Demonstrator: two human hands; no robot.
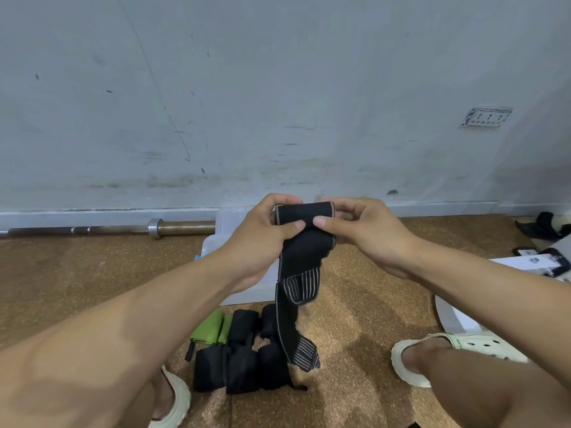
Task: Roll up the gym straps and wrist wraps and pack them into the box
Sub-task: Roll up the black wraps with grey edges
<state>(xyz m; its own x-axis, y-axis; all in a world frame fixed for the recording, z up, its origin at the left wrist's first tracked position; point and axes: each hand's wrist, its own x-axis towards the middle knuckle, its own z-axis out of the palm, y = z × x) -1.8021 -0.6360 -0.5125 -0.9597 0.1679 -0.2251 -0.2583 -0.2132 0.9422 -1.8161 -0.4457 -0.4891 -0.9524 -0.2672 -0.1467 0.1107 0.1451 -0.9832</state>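
black wrist wrap (304, 230) pinched between both hands (tail hanging), box (216, 239) seemingly behind

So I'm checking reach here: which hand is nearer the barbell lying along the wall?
Left. The left hand pinches the wrist wrap just right of the barbell end; the right hand holds the wrap's other side, farther away.

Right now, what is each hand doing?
Left hand: fingers pinch the top of the black wrist wrap.
Right hand: fingers pinch the same wrap's top.
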